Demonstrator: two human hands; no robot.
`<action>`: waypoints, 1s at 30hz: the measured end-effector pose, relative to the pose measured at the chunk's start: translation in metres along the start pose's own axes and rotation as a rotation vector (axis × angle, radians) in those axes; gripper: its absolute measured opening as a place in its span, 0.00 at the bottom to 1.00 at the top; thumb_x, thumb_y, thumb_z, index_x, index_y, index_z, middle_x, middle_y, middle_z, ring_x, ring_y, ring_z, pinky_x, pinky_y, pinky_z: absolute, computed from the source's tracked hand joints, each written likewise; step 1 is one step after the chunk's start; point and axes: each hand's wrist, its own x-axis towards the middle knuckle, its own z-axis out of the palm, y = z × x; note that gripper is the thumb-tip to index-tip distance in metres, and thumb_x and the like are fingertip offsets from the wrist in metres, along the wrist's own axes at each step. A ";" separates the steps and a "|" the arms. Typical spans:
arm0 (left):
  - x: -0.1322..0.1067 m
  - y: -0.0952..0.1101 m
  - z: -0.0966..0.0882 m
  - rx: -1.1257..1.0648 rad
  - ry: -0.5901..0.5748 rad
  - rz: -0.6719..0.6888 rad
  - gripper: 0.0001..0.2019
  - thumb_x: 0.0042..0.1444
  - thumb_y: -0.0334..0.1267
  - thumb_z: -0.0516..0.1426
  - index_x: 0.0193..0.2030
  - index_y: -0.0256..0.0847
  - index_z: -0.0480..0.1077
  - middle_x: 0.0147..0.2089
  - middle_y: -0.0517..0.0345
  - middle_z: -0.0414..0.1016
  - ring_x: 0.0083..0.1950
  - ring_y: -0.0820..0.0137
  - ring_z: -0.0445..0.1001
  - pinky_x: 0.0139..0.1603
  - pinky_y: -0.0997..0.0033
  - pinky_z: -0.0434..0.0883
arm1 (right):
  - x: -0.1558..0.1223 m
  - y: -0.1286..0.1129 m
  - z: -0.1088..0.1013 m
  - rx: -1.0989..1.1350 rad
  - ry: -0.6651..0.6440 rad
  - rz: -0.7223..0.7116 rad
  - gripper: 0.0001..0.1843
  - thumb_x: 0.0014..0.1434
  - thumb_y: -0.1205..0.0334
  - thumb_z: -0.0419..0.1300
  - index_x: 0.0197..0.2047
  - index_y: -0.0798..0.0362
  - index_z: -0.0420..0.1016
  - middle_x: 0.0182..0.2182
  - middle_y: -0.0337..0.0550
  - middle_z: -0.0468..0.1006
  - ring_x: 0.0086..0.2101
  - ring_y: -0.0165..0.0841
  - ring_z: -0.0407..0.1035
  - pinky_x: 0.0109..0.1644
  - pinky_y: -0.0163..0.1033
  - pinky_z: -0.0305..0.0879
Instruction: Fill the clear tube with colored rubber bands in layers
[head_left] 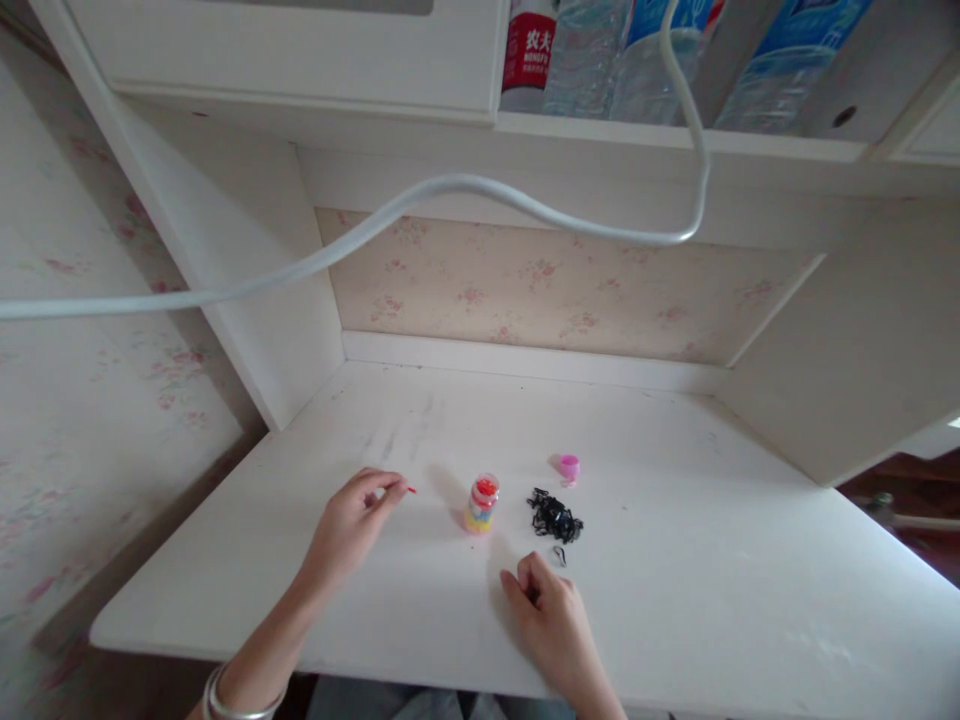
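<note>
Between the thumb and fingertips of my left hand (pixel 367 502) is a small red rubber band (pixel 412 490), one end poking out. To its right stands a small clear jar (pixel 481 505), open at the top, with red, yellow and other coloured bands inside. My right hand (pixel 546 600) rests curled near the table's front, its fingers closed; whatever lies inside them is hidden. Just beyond it is a tangled pile of black rubber bands (pixel 555 516), with a single black band (pixel 560 555) apart from the pile. A pink cap (pixel 570 467) sits behind the pile.
The white desk (pixel 675 600) has side panels and a back board. A white cable (pixel 465 184) hangs across the view above the hands. Plastic water bottles (pixel 589 60) stand on the shelf overhead. Floral wallpaper (pixel 112 400) covers the wall at left.
</note>
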 end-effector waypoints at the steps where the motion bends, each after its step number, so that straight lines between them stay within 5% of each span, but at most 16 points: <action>1: -0.001 0.013 0.006 -0.056 -0.025 0.012 0.16 0.58 0.51 0.53 0.35 0.43 0.75 0.37 0.57 0.76 0.30 0.72 0.70 0.32 0.74 0.66 | 0.000 0.000 0.000 0.000 0.003 -0.004 0.16 0.60 0.51 0.51 0.26 0.48 0.52 0.17 0.29 0.56 0.20 0.27 0.54 0.26 0.30 0.49; 7: 0.004 0.069 0.042 -0.231 -0.074 0.062 0.14 0.58 0.49 0.55 0.37 0.43 0.76 0.37 0.58 0.71 0.25 0.77 0.62 0.27 0.76 0.63 | -0.001 0.002 0.000 0.011 0.008 -0.010 0.16 0.60 0.52 0.52 0.26 0.49 0.53 0.16 0.28 0.57 0.19 0.26 0.53 0.25 0.30 0.48; 13: 0.010 0.071 0.063 -0.184 -0.111 0.052 0.14 0.58 0.48 0.55 0.38 0.44 0.78 0.39 0.56 0.71 0.25 0.77 0.64 0.27 0.75 0.64 | -0.002 0.003 -0.001 0.027 0.011 -0.035 0.15 0.60 0.54 0.52 0.26 0.49 0.54 0.17 0.28 0.58 0.19 0.26 0.53 0.25 0.30 0.48; 18: 0.008 0.070 0.057 -0.229 -0.042 0.045 0.16 0.58 0.49 0.53 0.38 0.43 0.77 0.39 0.53 0.74 0.32 0.70 0.70 0.31 0.73 0.66 | -0.003 0.000 -0.003 0.017 0.000 -0.033 0.14 0.60 0.54 0.52 0.26 0.49 0.55 0.16 0.28 0.58 0.19 0.26 0.53 0.25 0.30 0.48; 23: -0.003 0.051 0.039 -0.296 0.039 -0.114 0.16 0.56 0.51 0.55 0.40 0.41 0.75 0.38 0.54 0.76 0.30 0.71 0.69 0.27 0.74 0.64 | -0.003 0.000 -0.005 0.000 0.002 -0.036 0.15 0.61 0.53 0.51 0.26 0.49 0.57 0.15 0.28 0.58 0.19 0.26 0.54 0.25 0.30 0.48; 30: -0.044 -0.013 0.032 -0.296 0.025 -0.338 0.15 0.53 0.48 0.57 0.41 0.41 0.73 0.36 0.58 0.76 0.25 0.73 0.68 0.26 0.74 0.65 | -0.005 -0.015 0.004 -0.213 -0.024 -0.056 0.13 0.61 0.55 0.51 0.27 0.49 0.61 0.17 0.31 0.65 0.19 0.27 0.59 0.25 0.31 0.47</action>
